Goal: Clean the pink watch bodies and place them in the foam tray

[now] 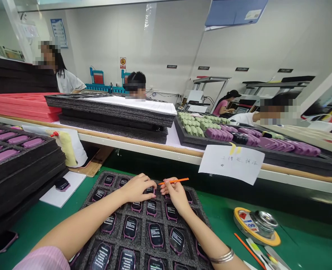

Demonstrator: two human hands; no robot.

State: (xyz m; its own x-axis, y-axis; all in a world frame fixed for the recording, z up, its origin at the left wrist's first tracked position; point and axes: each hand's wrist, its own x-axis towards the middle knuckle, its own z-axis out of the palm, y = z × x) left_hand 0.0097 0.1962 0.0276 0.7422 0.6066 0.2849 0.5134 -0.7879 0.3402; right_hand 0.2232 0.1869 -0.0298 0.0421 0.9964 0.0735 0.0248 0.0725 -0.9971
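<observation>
My left hand (140, 189) reaches over the far part of a black foam tray (139, 213), thumb and fingers closed about the edges of a smartwatch (150, 190) in its slot. Part of that watch is hidden under the fingers. Just to the right, my right hand (177, 195) pinches a thin orange stick (178, 180), its tip pointing left toward the left hand. Rows of purple-framed smartwatches, such as one nearer me (156, 234), lie face up in the tray's pockets with small white text on their dark screens.
Stacked foam trays (22, 180) with purple parts stand left. A loose watch (62, 184) lies on white paper. At right are a yellow tape roll (239, 221), a metal-topped container (265, 221) and another orange stick (249, 249). A shelf (183, 150) crosses ahead; several people sit beyond.
</observation>
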